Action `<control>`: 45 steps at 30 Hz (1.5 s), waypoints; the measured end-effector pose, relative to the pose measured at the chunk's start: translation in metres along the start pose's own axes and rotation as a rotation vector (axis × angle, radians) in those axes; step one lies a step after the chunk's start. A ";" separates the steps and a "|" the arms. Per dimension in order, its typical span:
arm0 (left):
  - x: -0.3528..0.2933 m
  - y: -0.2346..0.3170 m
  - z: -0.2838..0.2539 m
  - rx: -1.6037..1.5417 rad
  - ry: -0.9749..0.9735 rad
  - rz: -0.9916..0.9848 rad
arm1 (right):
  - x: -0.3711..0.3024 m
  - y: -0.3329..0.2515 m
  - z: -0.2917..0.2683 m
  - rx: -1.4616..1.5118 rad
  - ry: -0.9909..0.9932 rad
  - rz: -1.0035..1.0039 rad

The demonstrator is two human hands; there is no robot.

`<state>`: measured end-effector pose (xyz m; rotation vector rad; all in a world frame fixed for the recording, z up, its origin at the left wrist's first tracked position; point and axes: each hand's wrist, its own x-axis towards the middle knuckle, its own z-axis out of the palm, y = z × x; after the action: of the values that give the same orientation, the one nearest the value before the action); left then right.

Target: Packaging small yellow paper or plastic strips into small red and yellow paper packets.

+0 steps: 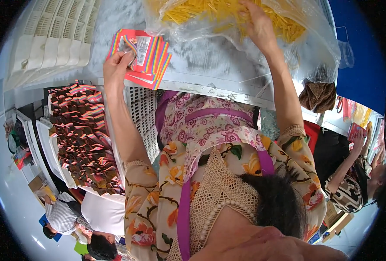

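Observation:
My left hand [116, 69] is closed, thumb and fingers pinching a curled striped packaging card [132, 48]. Under and beside it, a fanned stack of red cards with rainbow-striped edges [148, 71] rests on the table's near edge. Farther to the right, my right hand [258, 24] reaches into an open clear plastic bag [201, 34] of thin yellow strips [288, 28]. Its fingers are curled together among the strips. Whatever they grip is too small to make out.
White slatted plastic trays [53, 39] stand at the far left. A crate of brown packets with striped tops [82, 139] sits left of my forearm. A brown cloth [318, 96] hangs at the right edge. Other people work on both sides, one holding a red packet [356, 132].

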<state>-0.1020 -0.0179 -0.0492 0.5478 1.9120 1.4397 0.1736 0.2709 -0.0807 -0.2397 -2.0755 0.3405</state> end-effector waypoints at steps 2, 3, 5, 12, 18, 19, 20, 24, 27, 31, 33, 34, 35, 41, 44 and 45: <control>-0.003 -0.003 -0.003 0.054 -0.028 0.007 | 0.005 -0.008 0.007 0.359 0.383 -0.143; -0.003 -0.010 -0.007 0.228 -0.018 0.039 | 0.006 -0.026 -0.005 0.349 0.098 0.376; 0.000 -0.016 -0.006 0.421 0.005 0.070 | 0.022 -0.068 -0.020 0.333 -0.204 0.875; -0.026 0.017 0.042 0.588 0.227 0.295 | 0.048 -0.167 0.050 0.403 -0.649 0.418; -0.042 0.033 0.048 0.653 0.265 0.347 | 0.044 -0.165 0.086 0.141 -0.799 0.366; -0.045 0.034 0.048 0.650 0.298 0.413 | 0.044 -0.164 0.087 0.122 -0.812 0.388; -0.048 0.035 0.049 0.646 0.331 0.478 | 0.045 -0.162 0.087 0.120 -0.815 0.386; -0.051 0.036 0.054 0.597 0.331 0.550 | 0.052 -0.154 0.088 0.297 -0.936 0.448; -0.052 0.039 0.060 0.618 0.328 0.697 | 0.055 -0.153 0.087 0.404 -0.997 0.554; -0.054 0.038 0.063 0.612 0.299 0.687 | 0.054 -0.154 0.087 0.469 -1.057 0.617; -0.055 0.037 0.066 0.618 0.281 0.715 | 0.056 -0.151 0.085 0.444 -1.077 0.631; -0.056 0.038 0.068 0.608 0.270 0.729 | 0.058 -0.151 0.084 0.421 -1.099 0.641; -0.056 0.039 0.070 0.598 0.258 0.742 | 0.061 -0.151 0.081 0.420 -1.097 0.642; -0.053 0.044 0.067 0.581 0.334 0.617 | 0.059 -0.163 0.061 0.307 -0.936 0.526; -0.052 0.047 0.069 0.574 0.324 0.620 | 0.063 -0.169 0.059 0.226 -0.830 0.414; -0.053 0.048 0.070 0.589 0.325 0.628 | 0.063 -0.170 0.059 0.197 -0.826 0.429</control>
<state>-0.0177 0.0073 -0.0012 1.3536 2.5895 1.3592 0.0853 0.1221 -0.0009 -0.4851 -2.7605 1.0377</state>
